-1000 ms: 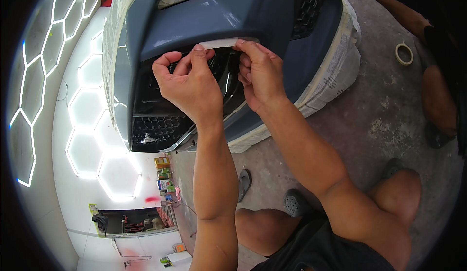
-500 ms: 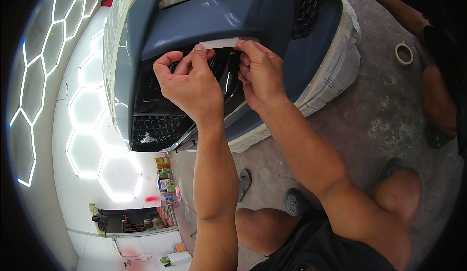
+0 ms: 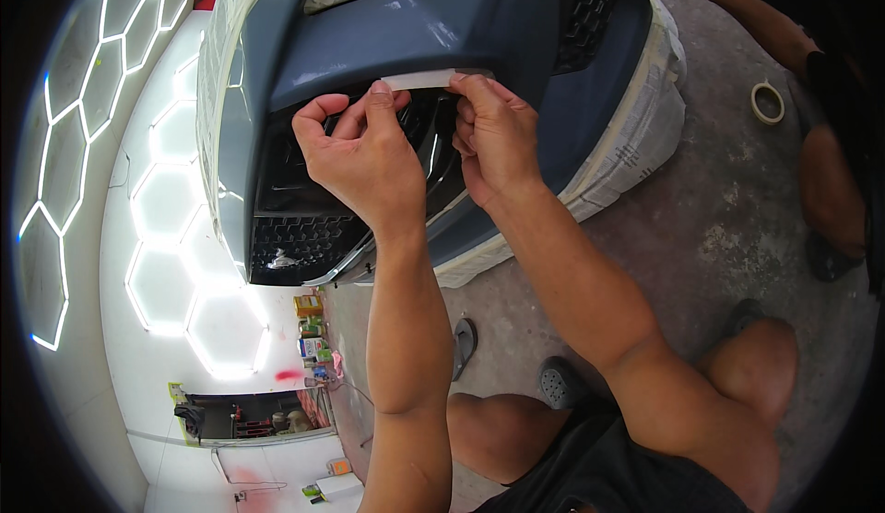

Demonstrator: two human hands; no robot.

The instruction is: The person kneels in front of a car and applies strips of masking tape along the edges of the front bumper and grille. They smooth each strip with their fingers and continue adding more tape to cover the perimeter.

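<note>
A short strip of pale masking tape stretches between my two hands, along the lower edge of a dark grey-blue car bumper. My left hand pinches the strip's left end between thumb and index finger, its other fingers curled. At the right end, the thumb and index finger of my right hand are closed on the tape. Just behind and below my hands lies the glossy black grille. Whether the strip sticks to the bumper along its whole length, I cannot tell.
Masking paper wraps the bumper's right border. A tape roll lies on the concrete floor at the right, close to another person's arm and leg. Several cans stand by the left wall, near hexagonal lights.
Almost nothing differs. Both hands keep their pinch on the tape, and the view has shifted very slightly.
</note>
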